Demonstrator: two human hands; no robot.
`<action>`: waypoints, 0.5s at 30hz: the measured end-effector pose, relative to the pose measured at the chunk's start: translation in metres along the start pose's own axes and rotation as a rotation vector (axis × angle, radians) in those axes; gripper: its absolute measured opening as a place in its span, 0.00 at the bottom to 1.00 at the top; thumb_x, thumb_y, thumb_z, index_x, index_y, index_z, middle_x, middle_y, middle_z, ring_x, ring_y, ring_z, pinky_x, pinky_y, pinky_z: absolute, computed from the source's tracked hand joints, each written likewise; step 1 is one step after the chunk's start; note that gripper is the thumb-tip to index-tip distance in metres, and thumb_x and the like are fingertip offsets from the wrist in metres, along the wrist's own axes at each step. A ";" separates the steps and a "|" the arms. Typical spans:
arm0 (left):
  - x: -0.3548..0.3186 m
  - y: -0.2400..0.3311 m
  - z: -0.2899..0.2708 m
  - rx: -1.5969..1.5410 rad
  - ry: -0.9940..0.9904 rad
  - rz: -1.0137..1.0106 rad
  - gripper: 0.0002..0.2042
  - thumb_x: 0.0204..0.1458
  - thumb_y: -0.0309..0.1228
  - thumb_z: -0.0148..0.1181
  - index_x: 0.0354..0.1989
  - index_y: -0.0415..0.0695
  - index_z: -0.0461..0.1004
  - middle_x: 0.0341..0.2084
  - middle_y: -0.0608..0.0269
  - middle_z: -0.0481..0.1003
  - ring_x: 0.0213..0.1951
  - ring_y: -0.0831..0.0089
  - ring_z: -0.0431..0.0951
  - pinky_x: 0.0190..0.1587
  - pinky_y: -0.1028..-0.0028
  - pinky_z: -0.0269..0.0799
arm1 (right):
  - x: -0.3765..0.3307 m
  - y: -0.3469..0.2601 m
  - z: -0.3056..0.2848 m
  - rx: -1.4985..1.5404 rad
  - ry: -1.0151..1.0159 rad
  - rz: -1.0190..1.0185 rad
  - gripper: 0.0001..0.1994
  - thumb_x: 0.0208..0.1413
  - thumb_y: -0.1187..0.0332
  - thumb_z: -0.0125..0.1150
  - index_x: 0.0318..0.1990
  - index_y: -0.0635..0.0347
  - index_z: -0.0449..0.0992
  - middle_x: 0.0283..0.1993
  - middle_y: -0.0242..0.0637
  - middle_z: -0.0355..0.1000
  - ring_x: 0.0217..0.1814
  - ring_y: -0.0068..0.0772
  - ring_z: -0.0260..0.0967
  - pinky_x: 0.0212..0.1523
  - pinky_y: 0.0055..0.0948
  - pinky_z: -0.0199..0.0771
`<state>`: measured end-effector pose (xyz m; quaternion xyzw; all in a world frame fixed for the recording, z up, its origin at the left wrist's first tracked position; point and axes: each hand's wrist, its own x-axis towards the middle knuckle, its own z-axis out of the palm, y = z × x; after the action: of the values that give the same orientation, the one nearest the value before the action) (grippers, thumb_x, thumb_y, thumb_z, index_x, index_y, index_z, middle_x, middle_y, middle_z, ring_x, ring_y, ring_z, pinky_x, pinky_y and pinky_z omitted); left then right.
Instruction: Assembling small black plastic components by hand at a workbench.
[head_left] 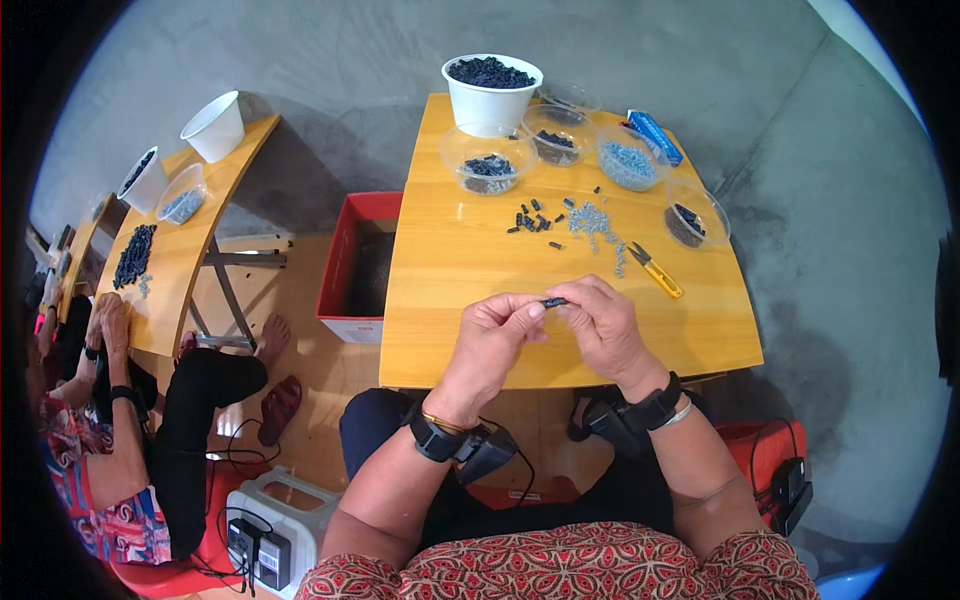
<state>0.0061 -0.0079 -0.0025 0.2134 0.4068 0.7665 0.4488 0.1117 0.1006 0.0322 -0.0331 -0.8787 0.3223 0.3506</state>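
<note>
Blk part (554, 302): over tbl (450, 270), near side, btwn both hands (clock dirs from here).
Handling: prob. v. light, stiff, maybe a bit slippery; doesn't look fragile. Best hold: fingertip pinch, one hand per end.
Looks: small, short, rod-like, dark w/ slight sheen; finer detail too small to tell.
L hand (498, 335): 8 o'clock, thumb + fingers pinching part's left end.
R hand (604, 328): 4 o'clock, fingertips pinching other end.
Loose blk pcs (527, 219): approx. 12 o'clock, scattered.
Pale bits (590, 219): nr 12–1, small heap.
Yellow snips (657, 272): 2–3 o'clock, lying on tbl.
White tub (490, 116): 11–12, far edge, heaped w/ blk pcs.
Red crate (338, 265): 9–10, on floor beside tbl.
</note>
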 end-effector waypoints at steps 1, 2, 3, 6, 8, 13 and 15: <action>0.000 0.000 0.001 0.085 -0.007 0.070 0.04 0.50 0.25 0.53 0.30 0.37 0.72 0.22 0.66 0.72 0.24 0.80 0.70 0.31 0.81 0.69 | 0.000 0.000 -0.001 0.023 -0.007 0.017 0.08 0.46 0.80 0.52 0.36 0.64 0.70 0.28 0.40 0.68 0.29 0.35 0.66 0.30 0.25 0.66; -0.001 0.001 0.002 0.085 -0.006 0.070 0.04 0.50 0.25 0.53 0.30 0.37 0.72 0.22 0.66 0.72 0.24 0.80 0.70 0.31 0.81 0.69 | 0.000 0.001 -0.001 0.046 -0.014 0.033 0.09 0.46 0.80 0.52 0.37 0.64 0.71 0.29 0.39 0.68 0.29 0.34 0.66 0.30 0.25 0.66; -0.003 0.002 0.004 0.138 0.008 0.115 0.04 0.49 0.24 0.53 0.31 0.36 0.73 0.23 0.65 0.73 0.25 0.80 0.72 0.31 0.81 0.69 | 0.000 0.002 -0.002 0.047 -0.014 0.033 0.09 0.46 0.80 0.52 0.37 0.64 0.71 0.29 0.39 0.68 0.29 0.34 0.66 0.30 0.25 0.66; -0.002 0.002 0.004 0.242 0.011 0.203 0.05 0.49 0.22 0.53 0.33 0.36 0.73 0.25 0.63 0.74 0.27 0.79 0.73 0.32 0.81 0.70 | -0.002 0.007 -0.002 0.124 -0.022 0.075 0.09 0.46 0.80 0.52 0.37 0.63 0.71 0.29 0.39 0.68 0.30 0.32 0.66 0.31 0.24 0.66; -0.002 0.002 0.006 0.294 -0.002 0.246 0.05 0.48 0.21 0.53 0.33 0.35 0.73 0.26 0.62 0.74 0.28 0.79 0.73 0.33 0.81 0.70 | -0.002 0.009 -0.004 0.141 -0.015 0.038 0.11 0.46 0.79 0.52 0.39 0.62 0.71 0.27 0.39 0.66 0.28 0.32 0.66 0.28 0.25 0.65; -0.003 0.002 0.009 0.427 -0.003 0.132 0.05 0.49 0.24 0.54 0.32 0.37 0.74 0.22 0.66 0.73 0.26 0.84 0.70 0.29 0.83 0.68 | -0.007 -0.006 -0.005 -0.021 -0.004 0.034 0.10 0.44 0.80 0.51 0.37 0.62 0.70 0.26 0.40 0.66 0.29 0.38 0.66 0.30 0.29 0.66; -0.010 -0.004 0.003 0.338 -0.029 0.090 0.06 0.50 0.25 0.53 0.33 0.36 0.73 0.23 0.65 0.73 0.25 0.82 0.70 0.31 0.81 0.69 | -0.011 -0.012 0.000 -0.052 -0.052 0.003 0.07 0.44 0.80 0.49 0.32 0.63 0.69 0.27 0.42 0.66 0.32 0.45 0.65 0.32 0.33 0.67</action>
<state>0.0149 -0.0139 -0.0034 0.3149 0.5133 0.7034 0.3776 0.1221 0.0881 0.0329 -0.0352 -0.8955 0.3006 0.3262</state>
